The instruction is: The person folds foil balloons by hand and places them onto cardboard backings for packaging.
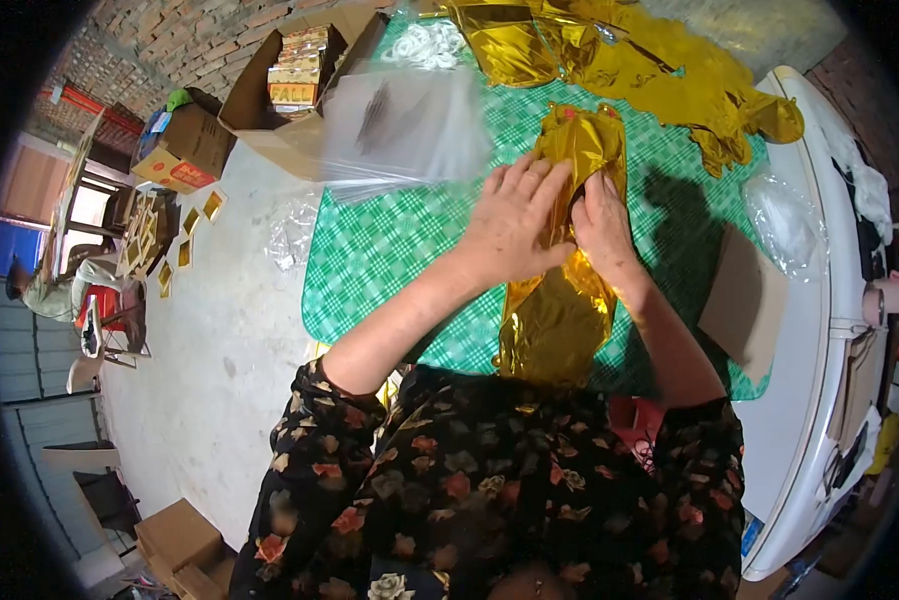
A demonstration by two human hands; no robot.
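A long piece of shiny gold foil point(560, 335) lies on the green checked tablecloth point(400, 255) in front of me, its lower end near the table's front edge. My left hand point(518, 218) rests on its left side, fingers stretched out and a little apart. On the right side, my right hand point(602, 225) has its fingers bent together against the foil, a fold passing beside them; whether the fingertips pinch it is hidden. More gold foil point(620, 60) is heaped at the back. To the left lies a stack of clear plastic sleeves point(410, 125).
White rings or cords point(423, 45) lie at the back, and an open carton point(260, 95) stands behind left. Brown cardboard point(743, 300) and a clear bag point(785, 225) are at the right. A person point(55, 295) sits far left.
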